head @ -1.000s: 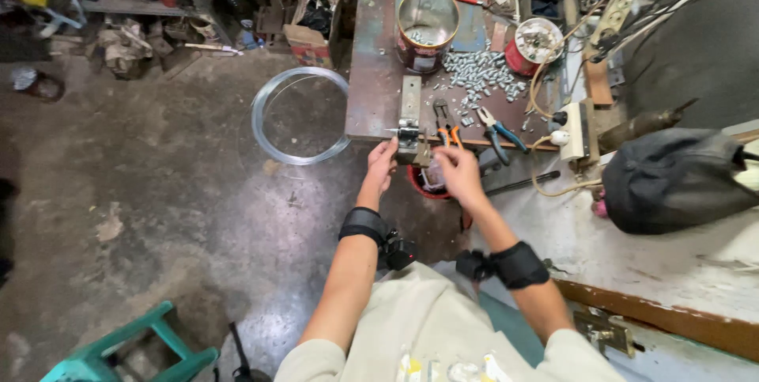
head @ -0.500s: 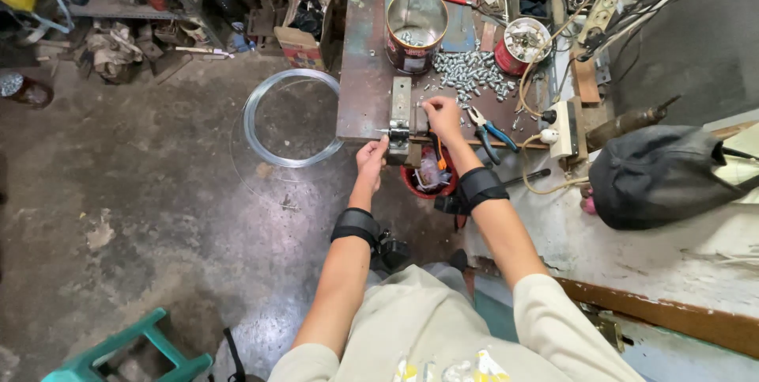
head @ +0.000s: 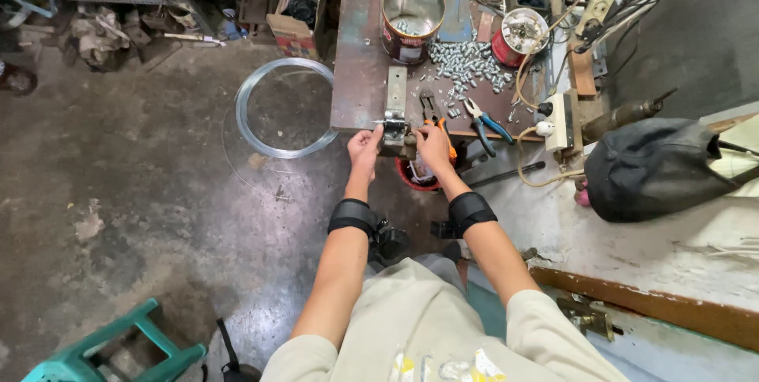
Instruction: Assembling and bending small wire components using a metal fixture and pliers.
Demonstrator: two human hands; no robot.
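Hands meet at the near edge of the rusty workbench [head: 356, 73]: left hand [head: 364, 147] and right hand [head: 434, 147] both pinch a small metal clamp fitting [head: 393, 125] between them. Beyond lie orange-handled pliers [head: 432, 109], loose bolts [head: 470, 62] and an open tin can [head: 412, 6].

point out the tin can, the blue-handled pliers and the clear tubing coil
tin can [head: 411, 10]: head view, inner wall.
blue-handled pliers [head: 492, 122]: head view, handle.
clear tubing coil [head: 242, 113]: head view, left loop edge.

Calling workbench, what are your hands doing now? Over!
Both hands at bench edge. Left hand and right hand grip small metal clamp. Pliers beside, clear.
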